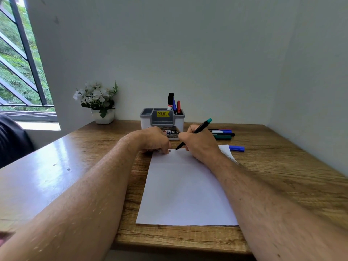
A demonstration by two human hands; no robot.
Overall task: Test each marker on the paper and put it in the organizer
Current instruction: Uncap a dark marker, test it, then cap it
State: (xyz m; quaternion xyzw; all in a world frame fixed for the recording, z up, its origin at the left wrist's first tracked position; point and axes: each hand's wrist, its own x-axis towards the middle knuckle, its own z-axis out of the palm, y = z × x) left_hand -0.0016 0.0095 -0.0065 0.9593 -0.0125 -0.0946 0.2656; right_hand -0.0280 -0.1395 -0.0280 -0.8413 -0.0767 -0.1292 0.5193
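**Marker test at the far edge of the paper**

Right hand (197, 143): curled round a black marker with teal end (195, 131), tip down at the far edge of the white paper (186, 191), barrel slanting up and to the right.

Left hand (153, 140): knuckles up, fingers curled under, resting on the paper's far left corner; small dark object at the fingertips, too hidden to identify, so cannot tell whether anything is held.

Paper: flat on the wooden bench (282, 185), lengthwise away from the viewer, between the two forearms.

Grey and white organizer (162, 118): upright beyond the hands, near the wall, yellow price sticker on front. Right rear compartment: three markers standing, black-capped marker (170, 99), blue marker (174, 105), red marker (178, 106). Other compartments: contents not visible.

Loose markers (222, 133): small group lying on the bench right of the organizer, just beyond the right hand; blue, black and green parts visible, exact count unclear.

Blue cap (236, 148): lying on the bench just beside the paper's far right corner.

White pot of white flowers (99, 104): far left of bench, against the wall, well apart from the organizer.

Barred window (20, 63): left, greenery outside.
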